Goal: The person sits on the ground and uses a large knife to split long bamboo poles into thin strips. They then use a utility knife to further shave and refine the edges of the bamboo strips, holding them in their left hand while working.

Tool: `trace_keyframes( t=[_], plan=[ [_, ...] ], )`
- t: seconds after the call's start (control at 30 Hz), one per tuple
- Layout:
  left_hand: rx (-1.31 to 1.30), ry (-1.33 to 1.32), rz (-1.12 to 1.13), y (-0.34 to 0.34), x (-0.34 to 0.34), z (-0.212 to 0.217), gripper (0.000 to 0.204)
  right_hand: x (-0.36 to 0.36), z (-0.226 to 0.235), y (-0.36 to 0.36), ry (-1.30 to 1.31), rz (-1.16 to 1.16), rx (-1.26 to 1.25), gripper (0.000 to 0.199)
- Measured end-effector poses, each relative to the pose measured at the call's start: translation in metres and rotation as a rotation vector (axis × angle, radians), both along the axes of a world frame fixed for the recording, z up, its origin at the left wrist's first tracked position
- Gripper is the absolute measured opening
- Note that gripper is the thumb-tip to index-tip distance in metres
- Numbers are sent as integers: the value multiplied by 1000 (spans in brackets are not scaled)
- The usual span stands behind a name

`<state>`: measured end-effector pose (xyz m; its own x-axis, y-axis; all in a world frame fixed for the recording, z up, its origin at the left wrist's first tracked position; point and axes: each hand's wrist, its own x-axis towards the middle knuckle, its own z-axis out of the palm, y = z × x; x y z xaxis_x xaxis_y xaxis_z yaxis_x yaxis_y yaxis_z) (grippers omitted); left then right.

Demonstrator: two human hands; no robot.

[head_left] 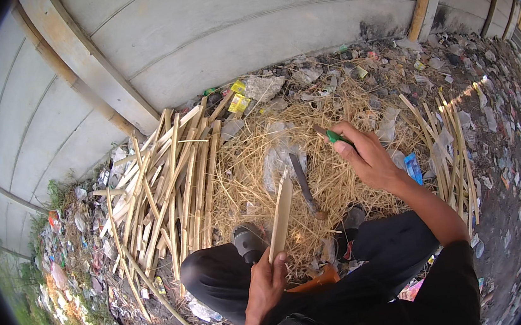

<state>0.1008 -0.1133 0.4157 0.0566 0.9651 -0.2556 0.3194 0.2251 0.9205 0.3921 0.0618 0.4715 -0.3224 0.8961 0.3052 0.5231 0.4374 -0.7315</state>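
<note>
Nearest the camera, the left hand point(265, 284) is clenching the lower end of a flat bamboo slat point(281, 219), which is standing tilted up over the black-trousered knees point(221, 274). Further out, the right hand point(369, 157) is gripping a green-handled tool point(332, 135) above a heap of straw-like bamboo shavings point(332, 180). A long knife blade point(304, 186) is lying on those shavings, between the two hands. Left of the heap, a pile of split bamboo slats point(171, 184) is leaning toward the grey panelled wall point(228, 32); thinner strips point(449, 142) are lying to the right. Two small yellow packets point(238, 96) are sitting at the wall's foot, and a blue wrapper point(413, 167) is lying just beside the right wrist, among scattered litter on the dirt ground point(506, 200).
</note>
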Motion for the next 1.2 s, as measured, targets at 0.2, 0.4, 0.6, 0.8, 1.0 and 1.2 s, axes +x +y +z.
trace_keyframes(
  t=[0.2,0.4,0.6,0.8,1.0,1.2],
  plan=[
    [-146,-262,-55,5,0,3,34,-24,-10,-20,-168,212,124,36],
    [-366,-606,-168,12,-21,8,32,-27,-13,-25,-193,191,214,32],
    [-361,-560,-178,6,-26,5,35,-28,-13,-23,-213,185,285,28],
    [-379,-566,-188,4,-31,-1,37,-29,-18,-21,-271,200,224,31],
    [-410,-581,-185,7,-33,-6,37,-30,-25,-17,-213,180,260,29],
    [-423,-593,-158,9,-32,-5,39,-31,-32,-11,-201,163,287,32]
  ],
)
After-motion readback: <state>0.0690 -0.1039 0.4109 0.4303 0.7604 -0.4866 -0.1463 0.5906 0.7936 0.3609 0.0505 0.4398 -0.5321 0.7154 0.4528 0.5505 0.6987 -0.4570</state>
